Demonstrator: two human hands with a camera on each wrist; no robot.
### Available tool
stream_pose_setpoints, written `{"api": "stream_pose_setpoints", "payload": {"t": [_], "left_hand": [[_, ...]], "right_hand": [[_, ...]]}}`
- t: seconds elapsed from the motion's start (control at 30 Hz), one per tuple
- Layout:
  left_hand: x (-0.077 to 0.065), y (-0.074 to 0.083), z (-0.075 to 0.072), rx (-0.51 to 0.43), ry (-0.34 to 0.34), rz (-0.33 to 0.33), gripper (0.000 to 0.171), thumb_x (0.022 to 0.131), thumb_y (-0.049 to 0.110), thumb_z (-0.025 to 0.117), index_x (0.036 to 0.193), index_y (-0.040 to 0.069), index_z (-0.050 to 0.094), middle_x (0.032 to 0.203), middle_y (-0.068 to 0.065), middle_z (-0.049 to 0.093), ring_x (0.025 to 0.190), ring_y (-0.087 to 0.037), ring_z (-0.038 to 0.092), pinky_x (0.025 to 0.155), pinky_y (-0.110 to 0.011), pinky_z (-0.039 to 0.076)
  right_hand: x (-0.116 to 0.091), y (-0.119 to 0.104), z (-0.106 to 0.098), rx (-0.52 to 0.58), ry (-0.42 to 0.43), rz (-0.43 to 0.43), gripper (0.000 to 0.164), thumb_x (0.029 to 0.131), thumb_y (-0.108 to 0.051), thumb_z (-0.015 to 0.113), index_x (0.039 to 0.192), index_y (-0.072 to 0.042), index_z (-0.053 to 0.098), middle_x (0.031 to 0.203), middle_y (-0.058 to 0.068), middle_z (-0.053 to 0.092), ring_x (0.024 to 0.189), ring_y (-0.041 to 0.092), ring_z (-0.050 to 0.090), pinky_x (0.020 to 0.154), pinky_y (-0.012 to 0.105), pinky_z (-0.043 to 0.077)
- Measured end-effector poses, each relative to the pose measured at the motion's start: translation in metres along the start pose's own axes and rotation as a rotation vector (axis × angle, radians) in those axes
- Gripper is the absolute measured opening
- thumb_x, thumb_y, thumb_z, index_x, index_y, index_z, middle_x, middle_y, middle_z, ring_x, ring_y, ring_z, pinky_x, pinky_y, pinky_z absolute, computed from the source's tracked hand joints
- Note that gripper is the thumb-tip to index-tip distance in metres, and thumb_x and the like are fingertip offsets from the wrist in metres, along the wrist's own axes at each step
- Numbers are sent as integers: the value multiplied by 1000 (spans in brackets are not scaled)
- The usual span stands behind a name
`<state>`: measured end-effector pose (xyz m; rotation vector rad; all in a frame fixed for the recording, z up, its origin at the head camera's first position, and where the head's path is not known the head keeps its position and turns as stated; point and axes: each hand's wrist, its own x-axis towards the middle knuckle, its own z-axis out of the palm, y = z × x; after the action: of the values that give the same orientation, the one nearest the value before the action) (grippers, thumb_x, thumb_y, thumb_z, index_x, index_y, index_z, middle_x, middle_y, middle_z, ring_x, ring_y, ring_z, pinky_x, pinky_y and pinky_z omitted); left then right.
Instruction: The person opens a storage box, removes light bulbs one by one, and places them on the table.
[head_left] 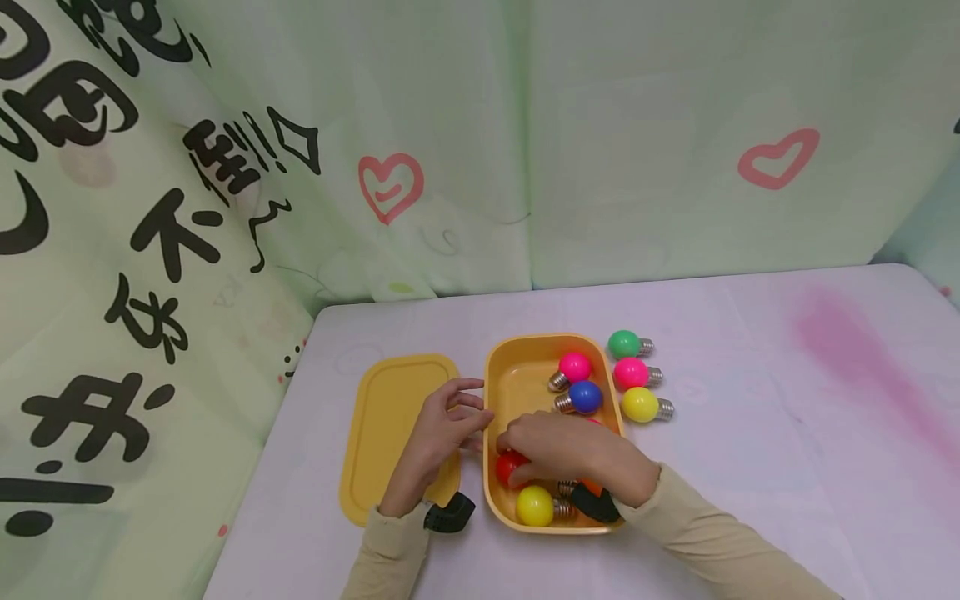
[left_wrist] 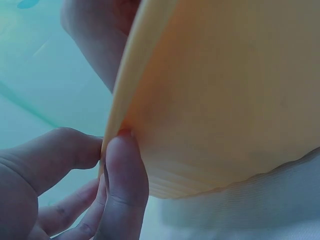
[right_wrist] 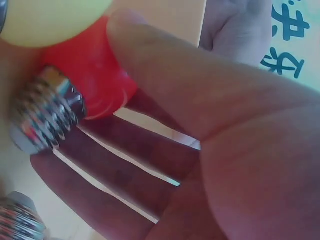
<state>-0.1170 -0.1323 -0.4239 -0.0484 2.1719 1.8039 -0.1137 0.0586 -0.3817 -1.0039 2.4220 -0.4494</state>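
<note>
A yellow plastic box (head_left: 517, 379) stands on the table with several light bulbs in it. My left hand (head_left: 446, 421) pinches its left rim between thumb and fingers, as the left wrist view shows up close. Inside the box, my right hand (head_left: 573, 446) grips a red light bulb (head_left: 508, 468) near the left wall. In the right wrist view the thumb lies on the bulb's red globe, with the metal screw base (right_wrist: 47, 110) bare. Close by lies a yellow bulb (head_left: 535, 506); pink (head_left: 575, 367) and blue (head_left: 586, 397) bulbs are farther back. The right hand partly hides other bulbs.
Left of the box lies its yellow lid (head_left: 397, 417), partly under my left forearm and hand. Outside the right wall, green (head_left: 624, 343), pink (head_left: 630, 373) and yellow (head_left: 640, 405) bulbs form a column. A printed curtain (head_left: 637, 167) hangs behind the table.
</note>
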Motion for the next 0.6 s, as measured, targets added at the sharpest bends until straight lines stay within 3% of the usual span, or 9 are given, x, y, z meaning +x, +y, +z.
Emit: {"api": "stream_pose_setpoints", "payload": {"t": [0.37,0.6], "left_hand": [[0,0,0,-2,-4,6,51,91,11,72,137,5,51,106,-13,62,81,-25,69,65,-32,61],[0,0,0,-1,0,9,50,91,11,72,137,5,52,106,-14,62,76,-21,68,65,-32,61]], "right_hand": [[-13,1,-9,-34,98,-65,31,87,-29,76,114,-15,72,95,-7,68,84,9,63,80,25,57],[-26,5,-16,-33,168,-87,34,88,-28,76,118,-14,71,96,-7,67,85,8,63,79,24,57]]}}
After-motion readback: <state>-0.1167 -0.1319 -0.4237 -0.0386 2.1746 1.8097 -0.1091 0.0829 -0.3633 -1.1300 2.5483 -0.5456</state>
